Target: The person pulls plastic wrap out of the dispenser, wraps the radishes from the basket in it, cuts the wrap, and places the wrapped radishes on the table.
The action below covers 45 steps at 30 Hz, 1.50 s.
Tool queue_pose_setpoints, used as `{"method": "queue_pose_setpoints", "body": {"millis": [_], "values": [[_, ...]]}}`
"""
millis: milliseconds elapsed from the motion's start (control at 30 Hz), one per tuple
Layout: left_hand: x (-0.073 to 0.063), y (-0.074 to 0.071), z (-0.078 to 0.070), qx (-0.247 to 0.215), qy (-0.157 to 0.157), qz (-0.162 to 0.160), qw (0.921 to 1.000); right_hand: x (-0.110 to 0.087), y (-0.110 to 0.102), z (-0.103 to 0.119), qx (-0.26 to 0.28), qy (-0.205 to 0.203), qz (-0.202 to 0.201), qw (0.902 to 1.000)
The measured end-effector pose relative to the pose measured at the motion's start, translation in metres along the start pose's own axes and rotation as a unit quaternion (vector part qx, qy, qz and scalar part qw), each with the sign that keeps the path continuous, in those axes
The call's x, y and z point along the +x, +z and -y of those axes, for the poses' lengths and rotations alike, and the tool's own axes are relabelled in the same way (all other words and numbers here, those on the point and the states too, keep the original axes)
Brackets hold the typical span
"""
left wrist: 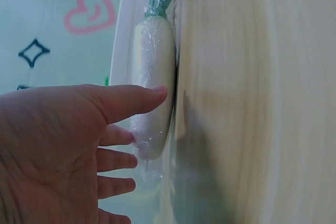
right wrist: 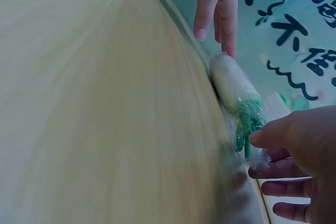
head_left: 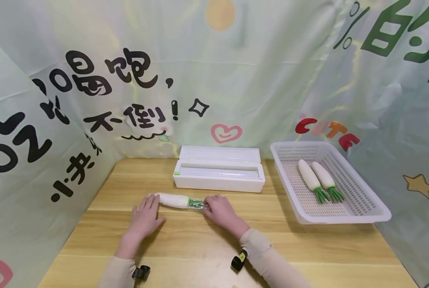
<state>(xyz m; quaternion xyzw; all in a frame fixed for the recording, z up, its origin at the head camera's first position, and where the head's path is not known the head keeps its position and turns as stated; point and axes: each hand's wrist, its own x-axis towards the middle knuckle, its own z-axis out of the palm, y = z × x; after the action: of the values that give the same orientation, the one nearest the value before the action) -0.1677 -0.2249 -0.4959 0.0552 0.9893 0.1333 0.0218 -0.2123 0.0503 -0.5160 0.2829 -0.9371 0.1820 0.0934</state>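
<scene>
A white radish (head_left: 174,201) with green stalks lies on the wooden table, wrapped in shiny clear film. At its white tip is my left hand (head_left: 144,218), fingers straight and spread. In the left wrist view the thumb (left wrist: 139,100) of that hand crosses in front of the radish body. My right hand (head_left: 223,214) is at the stalk end. Seen from the right wrist, its thumb (right wrist: 273,134) and forefinger pinch the film-covered green stalks (right wrist: 247,129), while the other fingers lie loosely bent.
Behind the radish stands a long white box (head_left: 218,183), lid raised, with a roll of film inside. A white perforated basket (head_left: 293,204) on the right holds two unwrapped radishes (head_left: 309,175). Printed cloth (head_left: 264,80) hangs behind and beside the table.
</scene>
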Motion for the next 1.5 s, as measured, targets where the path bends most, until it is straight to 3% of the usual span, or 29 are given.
{"method": "queue_pose_setpoints", "body": {"millis": [533, 933, 1167, 1500], "values": [[-0.003, -0.013, 0.055, -0.022, -0.049, -0.017, 0.9984, 0.045, 0.031, 0.044, -0.005, -0.009, 0.052, 0.9986], [-0.002, -0.028, 0.097, -0.038, -0.092, 0.008, 0.995, 0.075, 0.052, 0.076, -0.041, -0.04, 0.134, 0.9894], [0.004, -0.032, 0.118, -0.061, -0.111, 0.016, 0.9918, 0.092, 0.064, 0.089, -0.039, -0.036, 0.177, 0.9827], [0.01, -0.034, 0.14, -0.061, -0.118, 0.017, 0.991, 0.111, 0.074, 0.105, -0.032, -0.007, 0.202, 0.9789]]}}
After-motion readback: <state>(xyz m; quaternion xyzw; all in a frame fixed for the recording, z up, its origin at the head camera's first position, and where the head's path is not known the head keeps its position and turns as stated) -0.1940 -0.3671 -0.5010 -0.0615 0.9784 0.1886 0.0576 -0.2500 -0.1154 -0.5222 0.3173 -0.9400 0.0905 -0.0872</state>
